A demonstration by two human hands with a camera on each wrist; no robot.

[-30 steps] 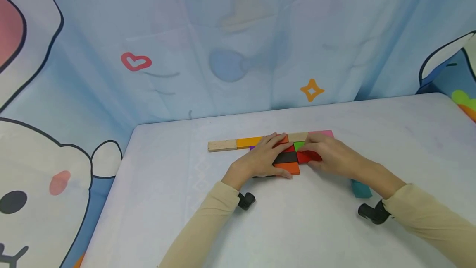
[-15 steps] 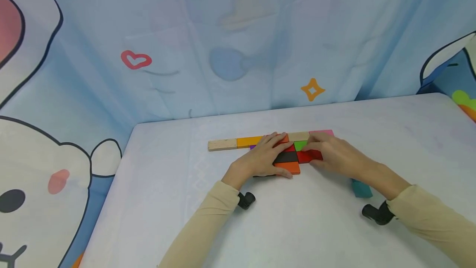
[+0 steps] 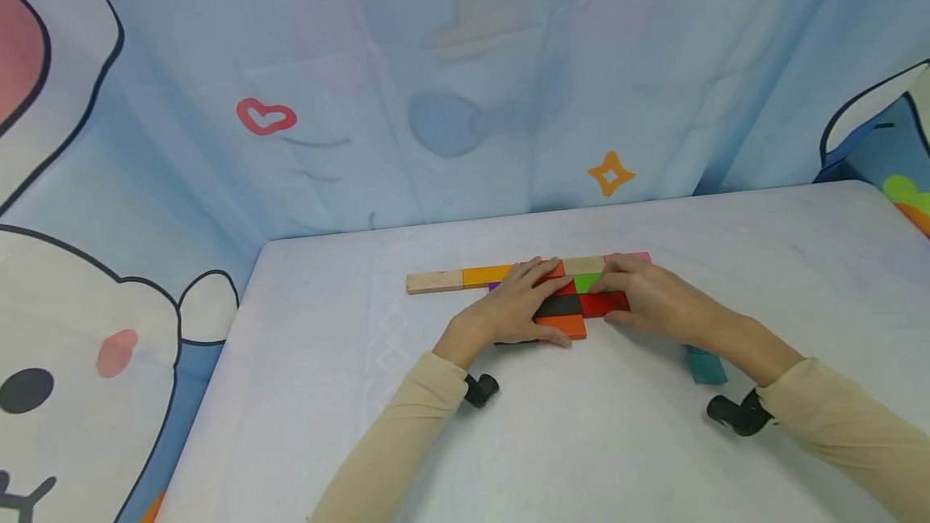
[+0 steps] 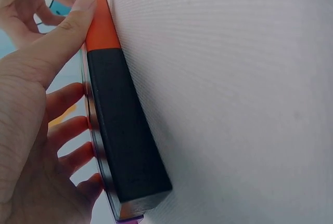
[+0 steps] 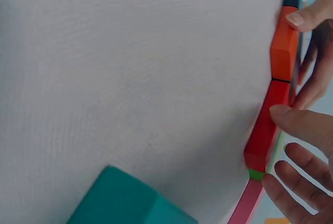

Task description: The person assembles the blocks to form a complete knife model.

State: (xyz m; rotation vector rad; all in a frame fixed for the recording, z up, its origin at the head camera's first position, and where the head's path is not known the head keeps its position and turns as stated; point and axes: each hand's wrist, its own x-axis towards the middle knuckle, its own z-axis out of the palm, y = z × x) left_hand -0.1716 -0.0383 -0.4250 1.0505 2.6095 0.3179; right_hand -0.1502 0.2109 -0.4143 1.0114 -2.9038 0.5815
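Note:
Flat coloured blocks lie side by side on the white table. My left hand rests across them with spread fingers, its thumb on the orange block and its fingertips along the upper faces. Beside that thumb are a black block and a dark block. My right hand is over the right end, its thumb touching the near side of the red block. Its fingers are loosely bent and separated near the green block. The red block shows between thumb and fingers. Purple blocks are mostly hidden under the left hand.
Behind runs a row with a plain wooden block, a yellow block, another plain block and a pink block. A teal block lies under the right forearm. A printed curtain hangs behind the table.
My right hand has shifted slightly to the right, its fingers drawing back so more of the green and red blocks shows. The left hand has stayed in place.

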